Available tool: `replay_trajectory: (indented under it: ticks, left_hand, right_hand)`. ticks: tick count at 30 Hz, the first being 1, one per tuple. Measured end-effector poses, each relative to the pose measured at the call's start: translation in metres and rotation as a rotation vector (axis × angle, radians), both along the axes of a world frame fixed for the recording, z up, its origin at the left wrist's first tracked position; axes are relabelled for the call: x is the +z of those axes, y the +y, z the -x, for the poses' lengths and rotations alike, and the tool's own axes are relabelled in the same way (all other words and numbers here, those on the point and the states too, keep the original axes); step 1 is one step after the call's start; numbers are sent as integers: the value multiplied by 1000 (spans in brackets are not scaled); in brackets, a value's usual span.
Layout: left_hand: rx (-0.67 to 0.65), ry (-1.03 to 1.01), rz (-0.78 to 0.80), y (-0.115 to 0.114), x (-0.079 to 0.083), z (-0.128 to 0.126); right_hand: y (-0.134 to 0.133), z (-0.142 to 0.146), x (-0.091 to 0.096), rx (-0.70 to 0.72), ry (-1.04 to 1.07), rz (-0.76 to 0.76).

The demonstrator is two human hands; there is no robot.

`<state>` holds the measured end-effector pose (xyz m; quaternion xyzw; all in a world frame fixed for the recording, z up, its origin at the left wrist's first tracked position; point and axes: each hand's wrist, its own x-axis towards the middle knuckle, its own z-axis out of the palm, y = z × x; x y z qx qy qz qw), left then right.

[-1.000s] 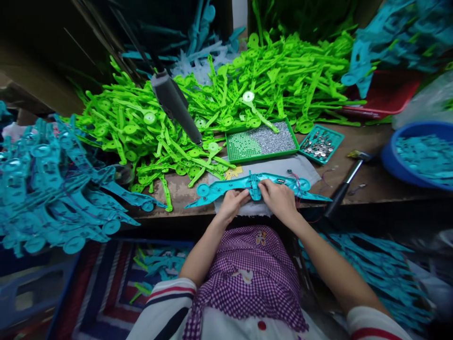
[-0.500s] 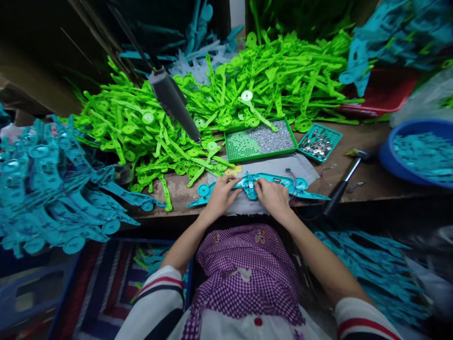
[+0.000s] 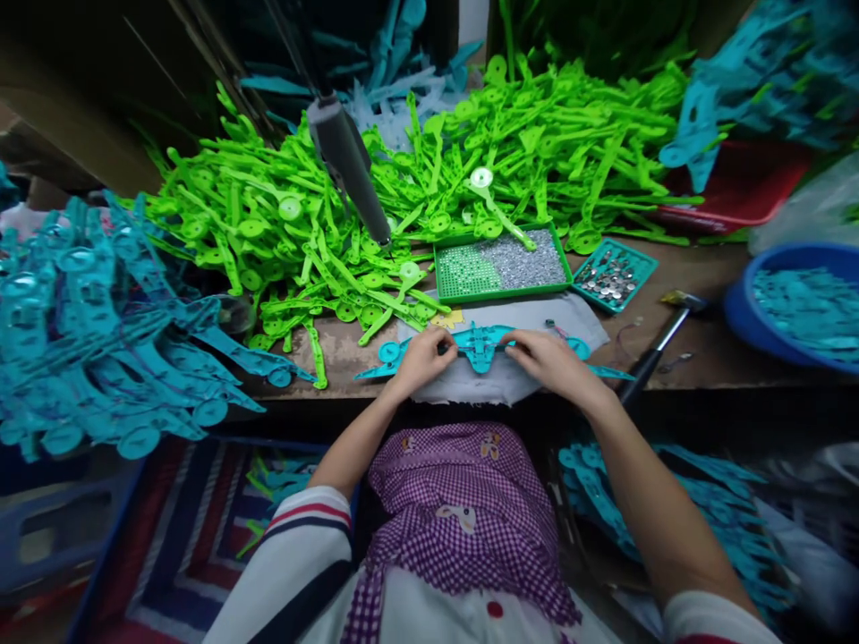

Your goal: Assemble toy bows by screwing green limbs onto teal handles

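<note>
Teal plastic piece (image 3: 481,343) lies lengthwise on grey cloth (image 3: 497,386) at the near desk (image 3: 698,362) edge, left hand (image 3: 421,356) grip pinched on its left half, right hand (image 3: 550,358) grip closed on its right half, green tray (image 3: 500,291) just behind.

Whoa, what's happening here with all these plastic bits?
A person at a wooden bench holds a long teal plastic piece with the left hand and right hand, on a grey cloth. Behind it sit a green tray of small metal bits, a heap of green parts and a hanging grey tool. A hammer lies to the right.
</note>
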<state>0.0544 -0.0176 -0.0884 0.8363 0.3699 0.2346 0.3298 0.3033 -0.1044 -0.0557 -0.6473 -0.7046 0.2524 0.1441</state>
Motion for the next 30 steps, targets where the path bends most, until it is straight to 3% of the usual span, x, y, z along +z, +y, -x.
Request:
replay_trajectory:
  ticks: [3, 7, 11, 15, 19, 22, 24, 26, 30]
  left_hand:
    - [25, 3, -24, -3, -1, -2]
    - [6, -10, 1, -4, -1, -1]
    - [93, 3, 38, -3, 1, -1]
    - [56, -42, 31, -2, 3, 1]
    - [33, -67, 44, 0, 3, 3]
    - [75, -91, 26, -1, 1, 1]
    - [108, -99, 1, -3, -1, 1]
    - [121, -92, -16, -4, -2, 0]
    - [116, -81, -40, -5, -2, -1]
  right_hand:
    - [-7, 4, -7, 117, -52, -21]
    - [-7, 12, 0, 139, -154, 0]
    - [11, 25, 13, 65, -295, 13]
    - [23, 30, 18, -50, -232, -43]
    - [-19, 19, 21, -106, 90, -299]
    - [-63, 10, 19, -424, 246, -517]
    - [-78, 9, 15, -579, 198, -544]
    - [-77, 14, 10, -540, 116, -504]
    - [-47, 36, 2, -248, -23, -457]
